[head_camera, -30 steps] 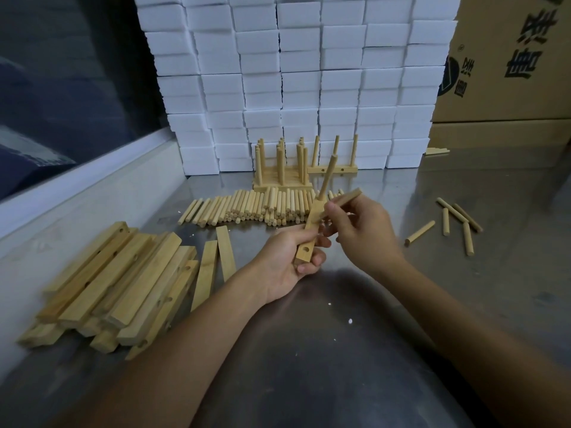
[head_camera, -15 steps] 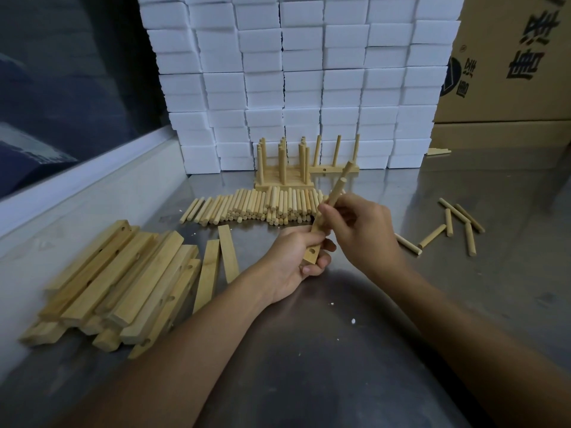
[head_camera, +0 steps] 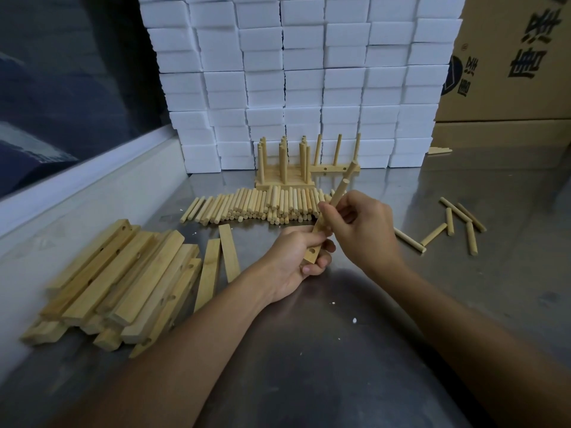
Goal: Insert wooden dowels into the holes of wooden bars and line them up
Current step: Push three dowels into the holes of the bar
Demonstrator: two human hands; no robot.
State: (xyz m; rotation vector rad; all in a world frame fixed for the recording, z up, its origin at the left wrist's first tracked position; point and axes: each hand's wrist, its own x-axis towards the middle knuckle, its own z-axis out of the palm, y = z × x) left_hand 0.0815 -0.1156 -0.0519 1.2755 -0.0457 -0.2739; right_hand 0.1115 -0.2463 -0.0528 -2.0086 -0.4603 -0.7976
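My left hand [head_camera: 298, 257] grips the lower end of a wooden bar [head_camera: 312, 254], whose open hole shows near that end. My right hand [head_camera: 358, 227] pinches a dowel [head_camera: 339, 193] standing out of the bar's middle; a second dowel [head_camera: 351, 168] rises behind it from the bar's far end. A heap of loose dowels [head_camera: 259, 205] lies beyond my hands. Finished bars with upright dowels [head_camera: 285, 168] stand in a row at the back. A pile of bare bars [head_camera: 120, 285] lies at the left.
Several stray dowels [head_camera: 451, 223] lie on the metal table [head_camera: 309, 350] to the right. A wall of white foam blocks [head_camera: 302, 75] stands behind, cardboard boxes [head_camera: 509, 72] at the right, a raised ledge [head_camera: 77, 186] along the left.
My right hand brought the dowel from a slant above the bar to stand in the bar's middle hole. Both hands and the bar shifted slightly toward me.
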